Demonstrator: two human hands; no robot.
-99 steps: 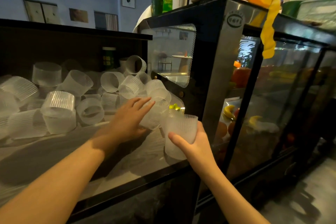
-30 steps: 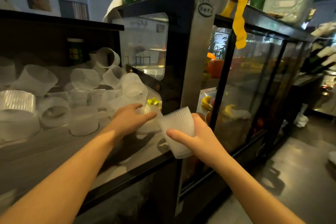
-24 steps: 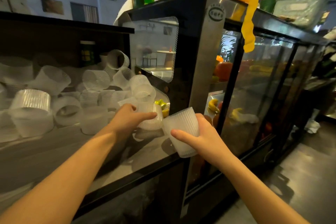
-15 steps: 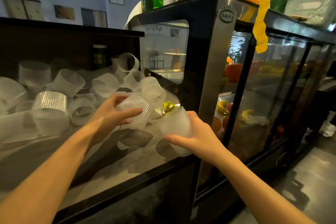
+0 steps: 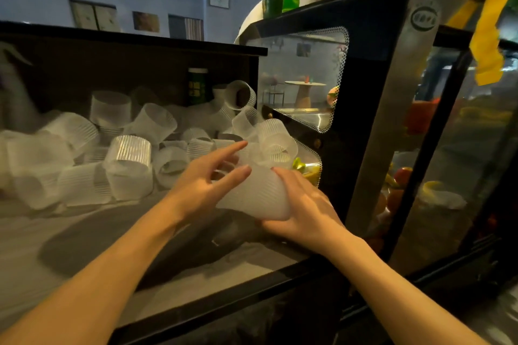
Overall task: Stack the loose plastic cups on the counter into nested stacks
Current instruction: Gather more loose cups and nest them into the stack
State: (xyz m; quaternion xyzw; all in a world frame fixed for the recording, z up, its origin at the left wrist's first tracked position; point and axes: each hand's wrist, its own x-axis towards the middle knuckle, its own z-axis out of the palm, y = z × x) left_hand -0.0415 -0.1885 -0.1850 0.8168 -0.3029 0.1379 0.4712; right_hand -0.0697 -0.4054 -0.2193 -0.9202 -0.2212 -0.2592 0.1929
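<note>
A pale stone counter (image 5: 84, 235) runs across the lower left of the frame, beside a black glass display case (image 5: 392, 98) on the right. At centre, the right hand (image 5: 305, 213) cups a ribbed translucent cup (image 5: 252, 196) from below, thumb under its base, fingers curled around its far side. The left hand (image 5: 201, 185) rests on the cup's mouth with fingers spread and straight. Behind, loose cups (image 5: 126, 154) lie heaped across the left and centre.
</note>
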